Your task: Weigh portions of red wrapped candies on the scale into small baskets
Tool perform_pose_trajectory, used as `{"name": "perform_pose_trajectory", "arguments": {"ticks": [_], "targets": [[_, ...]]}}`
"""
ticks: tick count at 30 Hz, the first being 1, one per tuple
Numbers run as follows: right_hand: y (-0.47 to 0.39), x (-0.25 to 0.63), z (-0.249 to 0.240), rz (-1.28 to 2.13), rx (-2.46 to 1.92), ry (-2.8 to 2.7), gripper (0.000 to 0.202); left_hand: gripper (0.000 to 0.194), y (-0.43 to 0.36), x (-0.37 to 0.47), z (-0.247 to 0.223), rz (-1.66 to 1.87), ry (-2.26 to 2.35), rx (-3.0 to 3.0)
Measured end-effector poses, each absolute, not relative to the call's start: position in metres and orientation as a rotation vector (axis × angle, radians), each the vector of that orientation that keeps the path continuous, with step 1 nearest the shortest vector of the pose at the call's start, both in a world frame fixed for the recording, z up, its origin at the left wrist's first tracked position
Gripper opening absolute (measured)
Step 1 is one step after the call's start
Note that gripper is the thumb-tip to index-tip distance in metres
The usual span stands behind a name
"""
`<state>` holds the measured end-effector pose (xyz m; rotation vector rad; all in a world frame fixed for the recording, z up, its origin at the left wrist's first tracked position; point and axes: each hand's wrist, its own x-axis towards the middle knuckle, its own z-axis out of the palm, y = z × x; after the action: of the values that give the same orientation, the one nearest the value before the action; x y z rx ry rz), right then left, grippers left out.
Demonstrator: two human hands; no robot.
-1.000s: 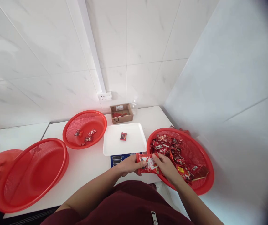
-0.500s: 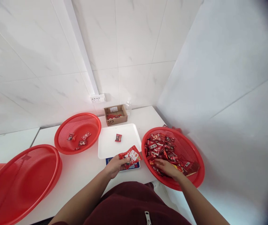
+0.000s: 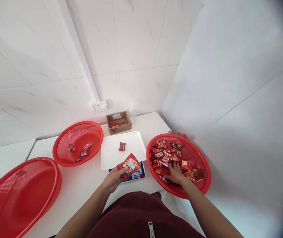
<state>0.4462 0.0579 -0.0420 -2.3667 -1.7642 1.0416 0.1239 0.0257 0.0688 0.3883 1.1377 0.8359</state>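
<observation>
My left hand (image 3: 114,179) is closed on red candy packets (image 3: 132,164), which fan out over the front of the scale. How many it holds I cannot tell. Inside the right-hand red basket (image 3: 207,165), my right hand (image 3: 176,174) rests on a heap of small red wrapped candies (image 3: 165,159). Its fingers are spread, and some fingertips are hidden among the wrappers. One small red candy (image 3: 122,146) lies on the white scale tray (image 3: 110,155). Below the tray shows the scale's blue keypad (image 3: 138,173), partly behind the held packets.
A red basket (image 3: 57,145) with several candies stands left of the tray. Nearer on the left is a larger red basket (image 3: 24,195). A small cardboard box (image 3: 120,127) with red packets stands behind the tray, near a wall socket (image 3: 99,105).
My left hand has drawn slightly left and down with the packets, uncovering more of the keypad. My right hand has shifted within the candies, its fingers now spread. The view has turned slightly.
</observation>
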Motion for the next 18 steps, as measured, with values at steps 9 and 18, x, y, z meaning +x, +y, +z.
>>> {"name": "perform_pose_trajectory", "arguments": {"ticks": [9,18], "targets": [[0.059,0.453,-0.036,0.877,-2.105,-1.279,0.05,0.043,0.022,0.125,0.065,0.808,1.101,0.429],[0.076,0.493,-0.001,0.957,-1.775,-0.669,0.07,0.037,0.02,0.12,0.066,0.817,1.15,0.383]]}}
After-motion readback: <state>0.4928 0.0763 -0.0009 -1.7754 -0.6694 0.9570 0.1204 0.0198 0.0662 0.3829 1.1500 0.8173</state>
